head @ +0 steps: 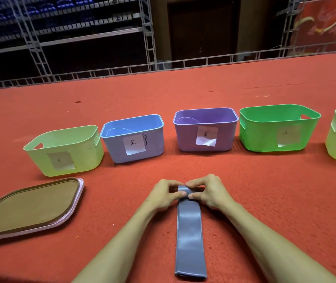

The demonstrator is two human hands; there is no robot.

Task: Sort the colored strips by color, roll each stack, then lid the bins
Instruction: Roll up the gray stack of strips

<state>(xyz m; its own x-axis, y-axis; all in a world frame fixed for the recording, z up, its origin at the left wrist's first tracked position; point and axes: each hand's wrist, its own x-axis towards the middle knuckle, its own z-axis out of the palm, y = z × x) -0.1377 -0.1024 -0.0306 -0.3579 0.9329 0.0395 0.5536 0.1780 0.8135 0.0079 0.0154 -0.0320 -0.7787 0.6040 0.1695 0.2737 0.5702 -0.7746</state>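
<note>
Both hands (164, 194) (210, 192) pinch the grey strip's (189, 231) far end, starting its roll; beyond it, bins (132, 137) stand unlidded.

Dim warm indoor light, dark background, soft shadows, sheen on grey strip (190, 227), wide-angle bowing at edges

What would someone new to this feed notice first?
Dead centre near the camera, the left hand and right hand pinch the curled far end of a blue-grey strip on the red carpet. Behind them stands a row of open bins: yellow-green bin, blue bin, purple bin, green bin. A brown lid lies flat at left, before the yellow-green bin.
</note>
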